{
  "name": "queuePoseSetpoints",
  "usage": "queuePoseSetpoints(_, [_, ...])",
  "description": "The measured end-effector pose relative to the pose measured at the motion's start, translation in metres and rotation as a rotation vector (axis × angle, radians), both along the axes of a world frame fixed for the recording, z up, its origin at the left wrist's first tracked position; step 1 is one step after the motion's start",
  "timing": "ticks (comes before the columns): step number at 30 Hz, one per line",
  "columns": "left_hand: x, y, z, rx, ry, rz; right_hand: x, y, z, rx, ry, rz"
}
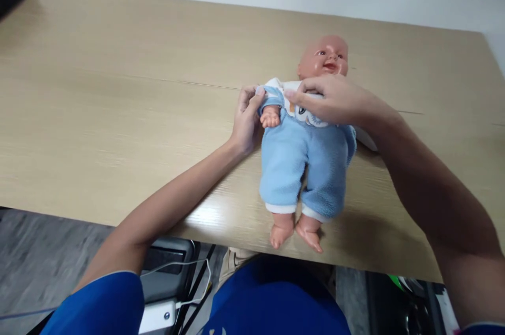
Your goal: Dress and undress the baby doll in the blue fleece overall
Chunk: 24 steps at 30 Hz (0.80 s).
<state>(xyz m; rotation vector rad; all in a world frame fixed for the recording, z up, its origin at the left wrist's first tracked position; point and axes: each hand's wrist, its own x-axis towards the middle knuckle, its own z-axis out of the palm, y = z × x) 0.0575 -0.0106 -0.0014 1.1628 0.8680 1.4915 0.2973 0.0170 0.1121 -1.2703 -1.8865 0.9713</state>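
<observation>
Soft blue fleece clothes the baby doll (305, 151) lying face up on the wooden table (118, 88), likely light and hard-limbed, best gripped at the torso, where the left hand (246, 122) pinches its sleeve and the right hand (335, 101) presses closed fingers on its chest.

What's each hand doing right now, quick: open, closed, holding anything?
Left hand: closed on the doll's sleeve at its shoulder.
Right hand: fingers pinched on the doll's white collar at the chest.
</observation>
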Motion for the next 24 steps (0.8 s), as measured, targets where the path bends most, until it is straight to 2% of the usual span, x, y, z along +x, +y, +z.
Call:
queuePoseSetpoints(3, [-0.005, 0.002, -0.011, -0.044, -0.031, -0.047, 0.002, -0.007, -0.006, 0.004, -0.020, 0.033])
queuePoseSetpoints(6, [-0.007, 0.005, -0.015, -0.114, -0.066, -0.054, 0.001, -0.007, -0.014, 0.032, 0.047, -0.020])
queuePoseSetpoints(11, [-0.006, 0.013, -0.001, -0.288, -0.135, -0.021, 0.005, -0.003, -0.030, 0.122, -0.019, 0.020])
queuePoseSetpoints(15, [-0.012, 0.015, 0.013, -0.244, -0.041, -0.039, 0.011, -0.002, -0.036, 0.109, -0.036, 0.063])
queuePoseSetpoints(19, [-0.020, 0.031, 0.014, -0.242, 0.024, -0.163, 0.013, -0.003, -0.038, 0.060, -0.006, 0.063])
queuePoseSetpoints(24, [-0.004, 0.066, 0.012, -0.272, 0.060, -0.246, 0.011, -0.008, -0.035, 0.004, 0.010, 0.028])
